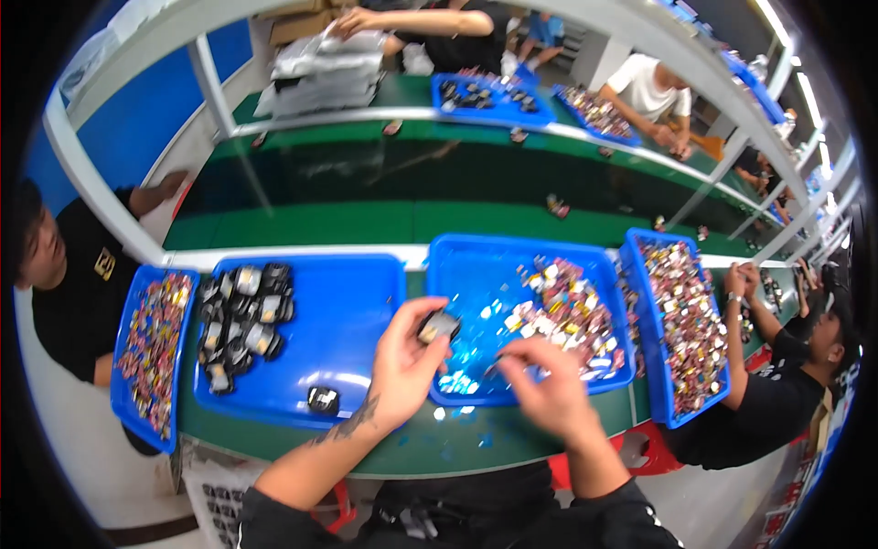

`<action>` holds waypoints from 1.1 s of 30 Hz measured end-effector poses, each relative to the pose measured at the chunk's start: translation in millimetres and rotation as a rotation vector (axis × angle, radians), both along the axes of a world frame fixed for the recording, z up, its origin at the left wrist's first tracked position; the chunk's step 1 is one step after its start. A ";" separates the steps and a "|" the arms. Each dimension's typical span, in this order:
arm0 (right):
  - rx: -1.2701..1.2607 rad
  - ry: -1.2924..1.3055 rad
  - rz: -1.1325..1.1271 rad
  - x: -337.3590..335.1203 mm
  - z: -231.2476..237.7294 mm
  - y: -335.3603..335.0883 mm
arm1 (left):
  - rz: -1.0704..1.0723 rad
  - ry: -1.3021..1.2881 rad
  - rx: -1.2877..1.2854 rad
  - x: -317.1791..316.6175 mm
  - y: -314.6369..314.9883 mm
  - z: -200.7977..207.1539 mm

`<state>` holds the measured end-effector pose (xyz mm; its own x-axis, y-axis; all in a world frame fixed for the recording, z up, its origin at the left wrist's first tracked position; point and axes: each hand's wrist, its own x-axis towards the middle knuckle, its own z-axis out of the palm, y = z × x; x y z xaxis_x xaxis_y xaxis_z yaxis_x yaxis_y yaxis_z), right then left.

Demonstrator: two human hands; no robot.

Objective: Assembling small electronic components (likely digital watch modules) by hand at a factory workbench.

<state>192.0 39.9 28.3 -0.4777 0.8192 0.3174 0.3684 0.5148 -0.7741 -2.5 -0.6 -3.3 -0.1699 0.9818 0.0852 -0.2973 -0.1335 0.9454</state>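
Observation:
My left hand [405, 364] grips a small black plastic housing [442, 327] with a pale silvery face, held above the left rim of a blue tray [476, 245]. Over the front of that tray, my right hand [551, 389] is closed in a pinch; a small dark bit shows at the fingertips, too small to name. The tray holds a heap of small shiny, multicoloured parts [572, 311] and scattered bits of blue film [460, 380]. In the blue tray to the left [357, 284], several similar black housings [245, 320] lie grouped, and a single black housing [323, 400] sits near the front edge.
Narrower blue trays of small mixed parts stand at the far left [151, 352] and right [681, 320]. Behind a white rail runs a green conveyor belt [366, 220] with a few loose parts. Co-workers sit at left, right and across, near stacked grey bags [320, 78].

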 end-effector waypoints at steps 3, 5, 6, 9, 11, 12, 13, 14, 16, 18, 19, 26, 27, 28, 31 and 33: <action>0.072 -0.027 0.129 -19.2 -10.0 -4.3 | 0.023 0.051 0.040 1.6 -7.8 1.2; 0.058 0.024 0.054 -27.3 -12.0 -10.8 | 0.065 0.060 0.034 10.4 -12.5 3.5; 0.056 0.036 0.022 -30.6 -16.6 -11.3 | 0.085 0.063 0.035 10.2 -14.8 -3.1; 0.003 0.152 -0.029 -32.8 -17.0 -14.3 | 0.063 0.140 0.074 12.6 -11.3 -2.7; -0.062 0.217 -0.072 -35.2 -18.0 -16.7 | 0.072 0.107 0.048 15.7 -11.2 2.6; -0.135 0.282 -0.105 -35.9 -18.9 -18.4 | 0.091 0.074 0.015 16.6 -11.7 4.3; -0.141 0.312 -0.119 -36.1 -20.2 -19.5 | 0.096 0.056 0.020 17.1 -12.9 4.9; -0.143 0.313 -0.119 -35.7 -21.9 -20.4 | 0.096 0.057 0.017 16.5 -12.3 4.2; -0.250 0.395 -0.132 -37.3 -26.2 -23.6 | 0.156 0.039 -0.036 12.0 -10.5 1.3; -0.328 0.384 -0.118 -35.1 -25.4 -26.4 | 0.182 -0.080 -0.048 4.2 -7.7 -8.2; -0.247 0.334 -0.093 -34.2 -24.0 -24.4 | 0.195 -0.121 -0.065 3.6 -7.6 -3.6; 0.070 0.126 0.073 -43.7 -9.6 -26.2 | 0.306 0.096 0.103 22.0 2.4 -19.4; 0.003 0.126 0.037 -47.5 -7.3 -29.6 | 0.331 0.102 0.097 22.6 -0.3 -18.6; -0.059 0.153 0.015 -48.8 -7.7 -29.1 | 0.334 0.064 0.107 22.7 -0.3 -13.5; -0.267 0.317 -0.008 -57.3 -16.6 -40.0 | 0.311 -0.009 0.148 22.5 -4.4 -5.9; -0.409 0.573 -0.058 -62.9 -23.1 -46.5 | 0.349 -0.085 0.192 25.8 -5.1 -3.6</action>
